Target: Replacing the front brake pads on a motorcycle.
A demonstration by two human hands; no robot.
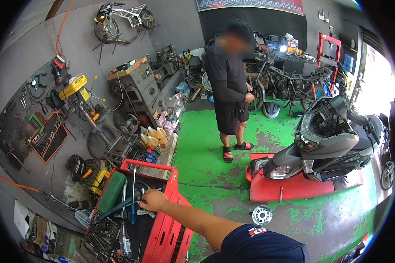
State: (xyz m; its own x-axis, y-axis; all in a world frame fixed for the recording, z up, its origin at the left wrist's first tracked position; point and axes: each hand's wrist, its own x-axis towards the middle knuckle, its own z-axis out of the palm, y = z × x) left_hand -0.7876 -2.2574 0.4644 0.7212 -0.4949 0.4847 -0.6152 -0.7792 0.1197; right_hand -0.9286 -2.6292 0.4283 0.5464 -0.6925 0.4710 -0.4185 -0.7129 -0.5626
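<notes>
- The green-painted, worn floor [197, 144] spreads across the workshop.
- A dark grey scooter [324, 142] with its front panels opened stands on a low red metal platform [272, 192], well apart from the hands.
- A co-worker [224, 72] in dark clothing stands beyond, both hands together at waist height.
- A red metal tool cart [161, 225] stands at the lower left, its dark top crowded with tools.
- A long green case [112, 191] lies along the cart's far left side.
- The person's right hand [152, 200] lies over the cart's right part, palm down and fingers partly curled. Whether it grips anything cannot be told, since the palm is hidden. The left hand is out of view.
- A long dark grey tool [123, 204] slants across the cart top, one end close to the right hand's fingers.
- A slim blue rod [133, 201] lies lengthwise just left of the fingertips, beside a silver long-handled wrench [124, 189].
- A crumpled, silvery-white piece [145, 213] sits just under the right hand; its kind is unclear.
- Working in such clutter probably goes best with the wrist low and the fingertips leading, closing on one piece alone and lifting it straight up, so that the blue rod does not roll.
</notes>
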